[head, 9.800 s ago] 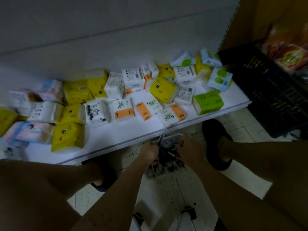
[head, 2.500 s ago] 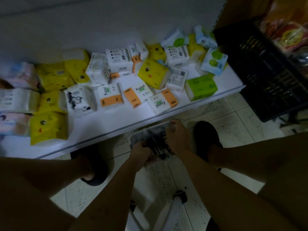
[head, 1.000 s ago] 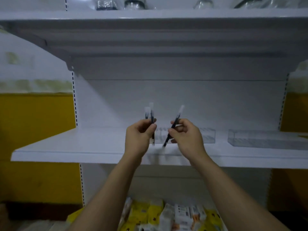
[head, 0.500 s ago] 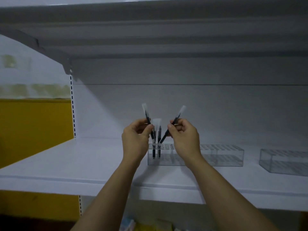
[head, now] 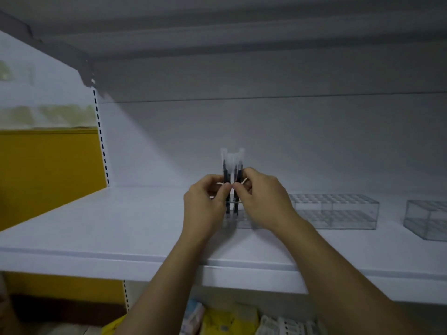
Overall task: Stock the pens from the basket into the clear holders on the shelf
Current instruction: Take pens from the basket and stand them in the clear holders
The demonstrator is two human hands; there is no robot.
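A few black pens with frosted caps (head: 232, 165) stand upright at the left end of a clear slotted holder (head: 338, 211) on the white shelf (head: 121, 226). My left hand (head: 205, 204) pinches one pen on the left, and my right hand (head: 263, 197) pinches another on the right. The two hands almost touch in front of the holder's left end and hide it. The pens' lower ends reach down into the holder between my hands. The basket is out of view.
A second clear holder (head: 428, 218) stands farther right on the same shelf. The shelf above hangs low over the space. Tissue packs (head: 229, 320) show on the shelf below. A yellow panel (head: 48, 170) is at the left.
The pens were spread apart at angles half a second ago; they now stand close together and upright, lowered into the holder. Both hands have moved down and toward each other.
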